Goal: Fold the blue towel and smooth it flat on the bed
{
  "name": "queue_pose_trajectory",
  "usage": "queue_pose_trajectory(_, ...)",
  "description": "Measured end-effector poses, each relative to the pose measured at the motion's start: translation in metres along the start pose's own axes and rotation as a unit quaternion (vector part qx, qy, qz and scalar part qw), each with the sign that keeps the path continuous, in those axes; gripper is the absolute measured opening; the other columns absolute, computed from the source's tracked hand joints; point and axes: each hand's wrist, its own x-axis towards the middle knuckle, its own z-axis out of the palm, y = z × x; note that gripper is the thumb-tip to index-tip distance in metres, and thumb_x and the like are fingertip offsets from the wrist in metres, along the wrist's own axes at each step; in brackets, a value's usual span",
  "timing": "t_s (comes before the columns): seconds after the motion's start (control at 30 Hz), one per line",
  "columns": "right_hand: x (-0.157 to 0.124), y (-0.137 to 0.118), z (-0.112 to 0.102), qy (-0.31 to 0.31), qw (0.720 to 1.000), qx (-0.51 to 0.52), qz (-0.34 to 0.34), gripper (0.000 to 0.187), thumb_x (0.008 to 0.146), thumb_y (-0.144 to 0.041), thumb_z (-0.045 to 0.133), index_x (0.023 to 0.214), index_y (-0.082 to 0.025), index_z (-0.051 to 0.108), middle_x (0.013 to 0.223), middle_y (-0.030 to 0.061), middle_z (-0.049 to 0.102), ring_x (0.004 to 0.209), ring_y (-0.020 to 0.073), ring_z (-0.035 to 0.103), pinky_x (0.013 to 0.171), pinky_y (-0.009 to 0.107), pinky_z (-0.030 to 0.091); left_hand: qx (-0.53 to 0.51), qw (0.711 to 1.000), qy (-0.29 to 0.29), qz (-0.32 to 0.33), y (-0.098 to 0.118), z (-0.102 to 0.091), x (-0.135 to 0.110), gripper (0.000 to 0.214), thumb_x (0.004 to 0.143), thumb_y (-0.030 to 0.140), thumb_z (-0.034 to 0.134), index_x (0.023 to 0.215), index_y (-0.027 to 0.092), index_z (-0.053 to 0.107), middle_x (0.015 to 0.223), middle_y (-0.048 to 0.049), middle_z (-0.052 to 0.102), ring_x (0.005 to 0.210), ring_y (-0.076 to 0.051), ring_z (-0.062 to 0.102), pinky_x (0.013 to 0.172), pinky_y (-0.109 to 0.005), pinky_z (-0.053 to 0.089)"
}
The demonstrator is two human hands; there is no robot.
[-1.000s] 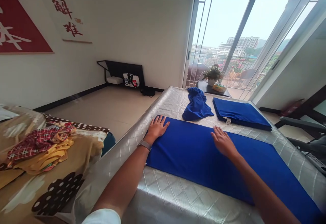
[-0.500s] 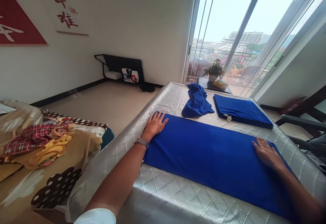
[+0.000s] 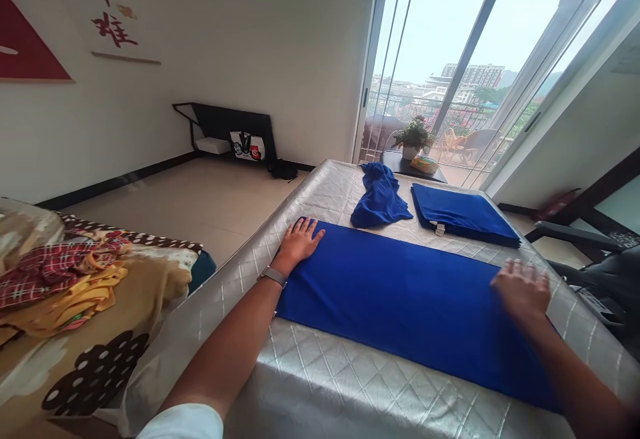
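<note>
A long blue towel [image 3: 400, 299] lies flat across the table, with slight creases near its left end. My left hand [image 3: 300, 242] rests palm down on its far left corner, fingers spread. Over the towel's far right corner is my right hand [image 3: 523, 289], slightly blurred, its fingers outstretched; whether it touches the cloth I cannot tell. Beyond the towel lie a crumpled blue cloth [image 3: 383, 199] and, to its right, a stack of folded blue towels [image 3: 465, 212] with white labels at its near left edge.
A silver quilted cover [image 3: 330, 359] spreads over the table under the towels. Left of it, a patterned bedspread [image 3: 165, 292] carries a heap of plaid and yellow clothes [image 3: 75, 266]. A potted plant [image 3: 414, 138] stands by the glass door. At right is a black chair [image 3: 600, 266].
My right hand has drawn its fingers up and shifted to the far right corner of the towel. The left hand stays on its corner. The view has turned slightly right.
</note>
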Motion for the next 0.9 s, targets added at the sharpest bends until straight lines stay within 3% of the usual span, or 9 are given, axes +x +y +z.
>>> queue_pose_trajectory(0.1,-0.036,-0.084,-0.018,-0.035,0.995,0.02,-0.086,0.069,0.1,-0.038,0.014,0.152,0.003,0.033,0.158,0.0232,0.034,0.15,0.0312,0.023,0.122,0.049,0.016,0.0,1.0,0.006,0.001,0.0,0.001,0.0,0.069,0.102,0.062,0.018,0.156,0.023,0.033,0.164,-0.0058,0.026,0.151,-0.025,0.021,0.124,-0.047,0.013)
queue_pose_trajectory(0.2,-0.069,-0.15,-0.022,-0.1,0.978,0.097,-0.157,0.079,0.1,-0.057,0.009,0.158,-0.006,0.022,0.164,0.0127,0.024,0.152,0.0222,0.016,0.124,0.041,0.014,0.003,1.0,0.012,0.002,-0.002,0.003,0.001,0.069,0.101,0.062,0.018,0.156,0.023,0.033,0.164,-0.0057,0.027,0.151,-0.025,0.023,0.124,-0.046,0.013)
queue_pose_trajectory(0.27,-0.081,-0.171,-0.02,-0.125,0.971,0.112,-0.17,0.085,0.097,-0.064,0.007,0.159,-0.007,0.019,0.166,0.0111,0.018,0.153,0.0209,0.011,0.125,0.041,0.009,0.002,1.0,0.013,0.003,-0.003,0.004,0.001,0.07,0.101,0.062,0.018,0.156,0.023,0.033,0.163,-0.0058,0.027,0.151,-0.025,0.023,0.124,-0.045,0.013)
queue_pose_trajectory(0.33,-0.085,-0.173,-0.018,-0.141,0.97,0.112,-0.163,0.087,0.096,-0.067,0.006,0.16,-0.007,0.018,0.166,0.0101,0.015,0.153,0.0203,0.008,0.125,0.041,0.006,0.0,1.0,0.013,0.005,-0.003,0.004,0.001,0.07,0.101,0.062,0.017,0.156,0.022,0.033,0.163,-0.0058,0.028,0.151,-0.025,0.022,0.124,-0.046,0.012)
queue_pose_trajectory(0.47,-0.08,-0.133,-0.007,-0.151,0.975,0.096,-0.131,0.085,0.096,-0.064,0.005,0.16,-0.009,0.016,0.167,0.0078,0.014,0.153,0.0191,0.008,0.125,0.041,0.007,0.002,1.0,0.005,0.004,-0.002,0.003,0.001,0.069,0.102,0.061,0.016,0.156,0.022,0.033,0.163,-0.0059,0.028,0.151,-0.025,0.021,0.124,-0.047,0.012)
queue_pose_trajectory(0.57,-0.075,-0.075,0.008,-0.131,0.983,0.09,-0.092,0.087,0.095,-0.062,0.006,0.159,-0.006,0.02,0.166,0.011,0.018,0.153,0.0214,0.011,0.125,0.044,0.009,0.004,1.0,0.002,0.003,-0.002,0.002,0.001,0.07,0.102,0.061,0.016,0.156,0.021,0.033,0.163,-0.0059,0.028,0.151,-0.025,0.022,0.124,-0.046,0.013)
queue_pose_trajectory(0.77,-0.073,0.069,0.038,-0.105,0.986,0.118,0.044,0.095,0.087,-0.063,0.012,0.156,0.002,0.024,0.163,0.0191,0.022,0.152,0.0303,0.015,0.123,0.053,0.014,0.0,1.0,0.01,0.005,-0.001,0.001,-0.001,0.071,0.102,0.062,0.016,0.157,0.021,0.033,0.164,-0.0059,0.027,0.151,-0.025,0.022,0.124,-0.046,0.012)
queue_pose_trajectory(0.83,-0.074,0.102,0.037,-0.105,0.983,0.128,0.078,0.097,0.085,-0.064,0.016,0.156,0.001,0.025,0.161,0.022,0.026,0.151,0.0345,0.019,0.121,0.057,0.017,-0.002,1.0,0.008,0.003,-0.001,0.0,-0.001,0.071,0.102,0.062,0.016,0.157,0.02,0.032,0.164,-0.0063,0.026,0.151,-0.025,0.022,0.124,-0.046,0.011)
queue_pose_trajectory(0.9,-0.076,0.116,0.03,-0.088,0.983,0.125,0.1,0.094,0.085,-0.064,0.018,0.157,-0.005,0.027,0.159,0.0225,0.03,0.149,0.0367,0.022,0.12,0.058,0.019,-0.004,1.0,0.004,-0.001,0.0,0.0,-0.001,0.07,0.102,0.062,0.017,0.157,0.02,0.032,0.164,-0.0061,0.026,0.151,-0.025,0.022,0.124,-0.047,0.012)
